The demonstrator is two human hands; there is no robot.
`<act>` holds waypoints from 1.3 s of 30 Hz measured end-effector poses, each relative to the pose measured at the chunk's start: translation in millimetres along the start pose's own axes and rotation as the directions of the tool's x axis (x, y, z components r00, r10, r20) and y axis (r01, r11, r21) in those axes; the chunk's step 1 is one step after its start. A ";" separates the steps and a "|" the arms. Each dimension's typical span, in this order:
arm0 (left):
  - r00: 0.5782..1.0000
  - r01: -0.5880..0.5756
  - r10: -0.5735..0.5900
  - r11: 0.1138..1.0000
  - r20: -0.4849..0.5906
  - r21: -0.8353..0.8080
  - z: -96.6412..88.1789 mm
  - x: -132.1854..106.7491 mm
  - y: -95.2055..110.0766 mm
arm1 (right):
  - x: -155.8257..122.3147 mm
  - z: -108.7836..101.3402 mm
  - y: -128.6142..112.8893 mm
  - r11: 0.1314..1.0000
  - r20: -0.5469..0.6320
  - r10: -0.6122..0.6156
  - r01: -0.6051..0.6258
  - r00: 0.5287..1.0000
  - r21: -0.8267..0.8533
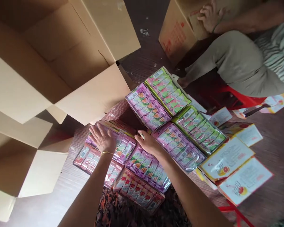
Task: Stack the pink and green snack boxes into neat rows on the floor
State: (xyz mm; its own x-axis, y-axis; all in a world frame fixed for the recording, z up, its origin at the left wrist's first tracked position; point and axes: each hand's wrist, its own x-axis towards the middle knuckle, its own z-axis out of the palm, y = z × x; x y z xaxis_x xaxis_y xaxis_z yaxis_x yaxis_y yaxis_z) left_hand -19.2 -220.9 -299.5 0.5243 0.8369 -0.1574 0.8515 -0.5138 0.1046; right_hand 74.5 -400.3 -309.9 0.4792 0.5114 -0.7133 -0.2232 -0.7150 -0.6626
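Note:
My left hand (102,139) lies flat with fingers spread on a purple passion-fruit pack (124,148) of small cartons under clear wrap. My right hand (146,142) is curled at that pack's far right corner; a small pale thing shows at its fingers, too small to name. Just below the right hand is a second purple pack (144,167). Two red-pink packs, one on the left (87,159) and one in front (139,192), lie nearest my body. Beyond, to the right, are more purple packs (148,107) and green packs (200,129).
A large open cardboard box (92,94) fills the upper left, with another open box (44,170) below it. White-and-yellow cartons (227,157) lie at right. A seated co-worker's hand (209,15) rests on a brown box (177,34); a red stool (246,100) is beneath them.

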 end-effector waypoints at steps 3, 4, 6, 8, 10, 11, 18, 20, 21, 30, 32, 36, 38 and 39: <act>0.998 -0.027 0.026 0.999 -0.050 -0.020 13.8 -5.7 -2.6 | 49.6 8.7 -6.1 0.997 0.178 -0.030 0.017 0.984 0.074; 0.997 -0.036 0.033 0.999 -0.074 -0.030 17.5 -6.3 -4.0 | 62.7 11.9 -6.2 0.995 0.255 -0.044 0.020 0.966 0.096; 0.992 -0.045 0.039 0.998 -0.118 -0.049 22.6 -6.2 -6.7 | 81.6 17.9 -4.6 0.985 0.407 -0.076 0.005 0.910 0.173; 0.988 -0.043 0.033 0.997 -0.149 -0.062 25.0 -5.7 -9.2 | 91.9 23.0 -2.7 0.968 0.472 -0.095 -0.029 0.876 0.249; 0.986 -0.047 0.036 0.997 -0.163 -0.068 25.8 -5.6 -11.4 | 97.4 26.9 -2.1 0.961 0.427 -0.099 -0.026 0.899 0.276; 0.985 -0.052 0.040 0.996 -0.168 -0.069 26.0 -5.8 -12.5 | 99.7 28.6 -2.6 0.963 0.389 -0.092 -0.017 0.917 0.268; 0.979 -0.077 0.066 0.996 -0.191 -0.051 26.9 -8.1 -16.7 | 116.2 35.4 -20.5 0.965 0.273 -0.261 0.243 0.926 0.099; 0.978 -0.081 0.070 0.996 -0.198 -0.046 27.5 -8.7 -17.0 | 118.3 33.9 -30.0 0.950 0.279 -0.276 0.305 0.920 -0.064; 0.976 -0.087 0.077 0.995 -0.203 -0.044 27.9 -8.8 -17.2 | 119.2 32.9 -35.6 0.935 0.291 -0.264 0.318 0.919 -0.156; 0.971 -0.110 0.103 0.994 -0.217 -0.023 28.6 -9.5 -15.1 | 139.1 43.1 -92.4 0.612 0.345 -0.397 0.525 0.851 -0.591; 0.967 -0.119 0.113 0.993 -0.230 -0.011 29.5 -9.7 -12.8 | 138.9 46.2 -92.5 0.581 0.350 -0.415 0.540 0.840 -0.608; 0.962 -0.120 0.118 0.993 -0.246 0.009 33.6 -12.2 -11.7 | 114.2 47.5 -65.2 0.531 0.382 -0.473 0.603 0.794 -0.596; 0.960 -0.136 0.133 0.991 -0.245 0.001 35.0 -14.7 -13.5 | 90.2 43.9 -43.7 0.551 0.380 -0.414 0.560 0.827 -0.619; 0.960 -0.145 0.139 0.989 -0.243 -0.006 35.4 -16.0 -14.7 | 76.8 40.6 -33.5 0.564 0.372 -0.357 0.515 0.857 -0.645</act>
State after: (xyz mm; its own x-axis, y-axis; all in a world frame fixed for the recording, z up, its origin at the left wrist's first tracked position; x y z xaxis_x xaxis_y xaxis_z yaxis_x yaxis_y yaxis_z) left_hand -39.9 -233.4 -333.2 0.6201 0.7778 0.1023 0.7666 -0.6285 0.1319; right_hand 84.2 -317.8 -351.8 0.1748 0.8709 -0.4593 0.6685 -0.4475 -0.5940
